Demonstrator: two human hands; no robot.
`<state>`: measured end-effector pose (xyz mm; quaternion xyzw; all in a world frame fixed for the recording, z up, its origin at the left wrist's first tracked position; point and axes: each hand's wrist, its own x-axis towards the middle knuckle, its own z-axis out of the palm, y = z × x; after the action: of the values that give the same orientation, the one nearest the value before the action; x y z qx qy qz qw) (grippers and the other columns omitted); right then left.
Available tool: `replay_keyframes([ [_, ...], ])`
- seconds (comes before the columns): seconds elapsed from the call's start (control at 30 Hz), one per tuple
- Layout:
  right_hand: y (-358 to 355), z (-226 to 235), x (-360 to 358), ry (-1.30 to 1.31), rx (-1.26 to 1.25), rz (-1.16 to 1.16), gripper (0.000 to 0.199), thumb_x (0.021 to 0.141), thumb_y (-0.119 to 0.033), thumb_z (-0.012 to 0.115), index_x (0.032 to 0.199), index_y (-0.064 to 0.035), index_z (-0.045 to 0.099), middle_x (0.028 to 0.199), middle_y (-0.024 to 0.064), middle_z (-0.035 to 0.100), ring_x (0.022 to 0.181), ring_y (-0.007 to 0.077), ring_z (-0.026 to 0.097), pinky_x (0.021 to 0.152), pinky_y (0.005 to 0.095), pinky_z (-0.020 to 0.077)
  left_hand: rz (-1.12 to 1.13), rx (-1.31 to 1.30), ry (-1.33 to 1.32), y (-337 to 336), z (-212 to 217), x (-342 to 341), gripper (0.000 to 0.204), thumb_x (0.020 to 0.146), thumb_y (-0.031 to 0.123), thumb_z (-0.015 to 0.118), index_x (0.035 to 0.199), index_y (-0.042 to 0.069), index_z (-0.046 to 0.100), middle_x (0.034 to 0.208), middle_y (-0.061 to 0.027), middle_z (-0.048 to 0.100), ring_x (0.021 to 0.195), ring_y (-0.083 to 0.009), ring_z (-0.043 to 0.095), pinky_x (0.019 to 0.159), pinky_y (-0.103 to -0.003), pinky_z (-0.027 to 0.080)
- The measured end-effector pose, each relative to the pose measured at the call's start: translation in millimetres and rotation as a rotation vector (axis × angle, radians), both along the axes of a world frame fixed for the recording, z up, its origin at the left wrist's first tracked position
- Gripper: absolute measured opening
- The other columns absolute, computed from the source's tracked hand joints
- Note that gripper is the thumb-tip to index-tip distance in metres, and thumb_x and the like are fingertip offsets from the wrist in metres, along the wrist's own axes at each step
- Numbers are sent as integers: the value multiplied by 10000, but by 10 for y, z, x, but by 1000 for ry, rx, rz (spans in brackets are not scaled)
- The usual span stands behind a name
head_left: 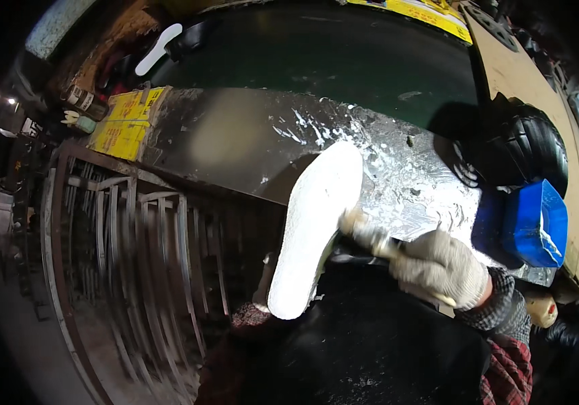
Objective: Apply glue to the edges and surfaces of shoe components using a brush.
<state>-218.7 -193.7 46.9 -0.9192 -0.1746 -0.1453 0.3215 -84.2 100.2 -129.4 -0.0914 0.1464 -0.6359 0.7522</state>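
A white insole point(316, 223), shaped like a shoe sole, is held up at a slant above the near edge of the bench. My left hand point(263, 282) grips it from its left side and from beneath; most of that hand is hidden behind the insole. In a pale knitted glove, my right hand point(441, 266) is closed round the handle of a brush point(373, 237). The brush's bristles, a little blurred, meet the right edge of the insole near its middle.
White smears cover the metal bench top point(397, 175). To the right stand a blue container point(535, 226) with white residue and a black ribbed object point(529, 145). Another white insole point(159, 49) lies at the far left. A metal rack point(134, 229) stands below left, near yellow sheeting point(124, 125).
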Motion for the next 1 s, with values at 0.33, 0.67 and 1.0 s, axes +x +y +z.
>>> replay_keyframes([
  [0.33,157,75,92,-172,0,316,225,853,-150,630,1061,-72,661,797,65,624,674,213,621,578,337,520,139,-21,6,9,91,-21,813,886,690,399,1509,197,223,1473,-190,356,1266,-472,432,833,-778,394],
  [0.67,115,347,898,255,-18,144,228,857,-62,647,1085,-66,656,870,96,603,695,197,604,525,264,490,255,579,-765,-239,814,121,472,999,378,458,1306,20,470,1225,-208,581,1066,-287,637,791,-416,606],
  [1.0,168,7,634,-268,182,26,255,849,-127,686,1068,-3,646,960,128,662,792,285,641,701,366,525,197,507,-632,-421,1081,711,501,985,489,413,1239,80,552,1046,-121,676,760,-237,705,409,-287,562],
])
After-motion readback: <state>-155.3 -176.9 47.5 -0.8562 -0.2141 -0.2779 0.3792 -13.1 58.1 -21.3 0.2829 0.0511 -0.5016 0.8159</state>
